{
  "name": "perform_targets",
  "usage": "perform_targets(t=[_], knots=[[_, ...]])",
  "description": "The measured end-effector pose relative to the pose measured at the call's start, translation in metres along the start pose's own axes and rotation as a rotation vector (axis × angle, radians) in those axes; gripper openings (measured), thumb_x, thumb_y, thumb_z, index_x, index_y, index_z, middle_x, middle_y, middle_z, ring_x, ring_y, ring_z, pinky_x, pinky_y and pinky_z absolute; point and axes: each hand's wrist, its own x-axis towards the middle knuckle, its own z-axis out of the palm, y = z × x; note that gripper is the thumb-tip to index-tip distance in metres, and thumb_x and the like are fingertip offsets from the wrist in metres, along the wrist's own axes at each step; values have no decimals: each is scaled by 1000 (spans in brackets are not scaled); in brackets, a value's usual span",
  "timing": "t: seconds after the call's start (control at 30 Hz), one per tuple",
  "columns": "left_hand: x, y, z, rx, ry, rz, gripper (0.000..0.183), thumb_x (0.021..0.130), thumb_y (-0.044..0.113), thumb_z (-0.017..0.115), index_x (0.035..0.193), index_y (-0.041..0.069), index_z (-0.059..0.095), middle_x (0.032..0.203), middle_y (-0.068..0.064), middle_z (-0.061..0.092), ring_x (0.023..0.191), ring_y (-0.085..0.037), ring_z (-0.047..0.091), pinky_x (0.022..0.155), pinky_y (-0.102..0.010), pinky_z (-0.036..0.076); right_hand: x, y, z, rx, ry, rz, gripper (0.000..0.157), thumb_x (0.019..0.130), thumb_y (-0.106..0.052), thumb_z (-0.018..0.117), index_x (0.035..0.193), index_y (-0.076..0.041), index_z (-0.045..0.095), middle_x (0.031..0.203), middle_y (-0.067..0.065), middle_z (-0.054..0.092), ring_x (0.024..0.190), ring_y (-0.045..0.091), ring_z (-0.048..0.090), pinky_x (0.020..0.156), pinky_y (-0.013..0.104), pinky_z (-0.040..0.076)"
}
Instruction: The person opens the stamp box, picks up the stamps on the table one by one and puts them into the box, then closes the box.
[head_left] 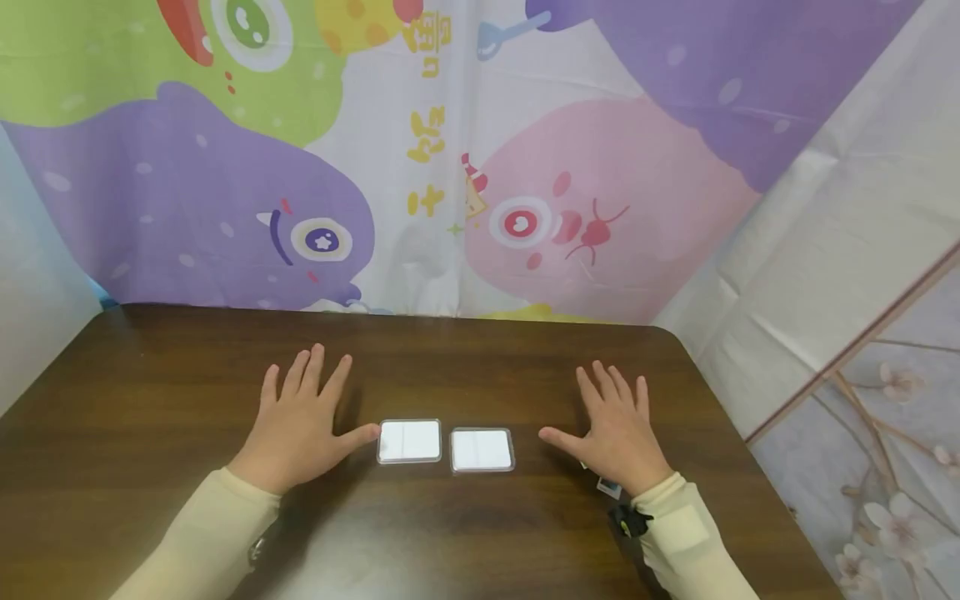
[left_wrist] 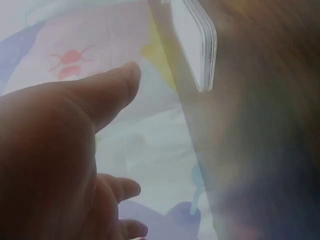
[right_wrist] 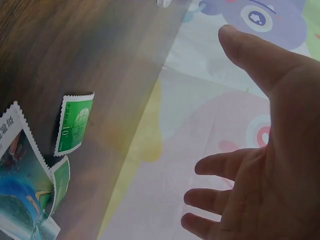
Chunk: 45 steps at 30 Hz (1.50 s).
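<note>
Two small flat clear-edged cases with white faces lie side by side on the table, a left case point(head_left: 410, 441) and a right case point(head_left: 482, 450), with a narrow gap between them. My left hand point(head_left: 300, 429) is spread with empty fingers, its thumb tip right at the left case's edge in the head view. To the right of the cases, my right hand point(head_left: 618, 437) also has its fingers spread and holds nothing. Near that hand, the right wrist view shows a green postage stamp point(right_wrist: 74, 122), a larger picture stamp point(right_wrist: 22, 175) and another green stamp point(right_wrist: 61, 182) overlapping it.
The dark brown wooden table point(head_left: 420, 367) reaches back to a hanging cloth point(head_left: 420, 267) printed with cartoon creatures. A pale sheet with a flower pattern point(head_left: 892, 500) stands along the right side. A dark wrist strap point(head_left: 630, 520) is on the right sleeve.
</note>
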Motion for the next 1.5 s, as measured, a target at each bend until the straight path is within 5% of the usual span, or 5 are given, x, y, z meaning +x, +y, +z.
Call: perform_targets(t=[0.2,0.4,0.67,1.07,1.5], knots=[[3,4,3,-11,-29,79,97,90,59,71,159,2,33,163,-35,22,150,-54,21,118,-71,12,0,-1,1,17,-17,-5,106,85,-72,68,154,3,41,160,28,36,150,49,28,119,71,6],[12,8,10,-57,-152,192,91,85,48,81,152,-2,46,157,-32,38,147,-52,33,117,-67,25,0,0,2,23,-35,-5,104,86,-71,67,153,3,42,159,30,37,149,49,29,119,72,7],[28,29,15,-34,-196,297,78,77,42,89,138,2,62,127,-16,62,115,-36,59,97,-55,51,-1,1,2,31,-42,-2,102,86,-68,69,150,7,44,157,31,39,149,49,31,119,70,8],[40,46,16,0,-268,291,67,75,34,91,128,3,67,119,-14,63,101,-30,63,86,-49,55,0,1,5,21,-54,3,104,88,-66,69,150,12,41,157,31,38,149,48,30,120,69,8],[46,47,19,-1,-258,310,56,74,31,91,118,5,71,104,-8,62,88,-23,58,77,-44,53,1,3,4,16,-109,11,91,91,-60,69,147,8,48,151,28,49,142,47,42,119,68,20]])
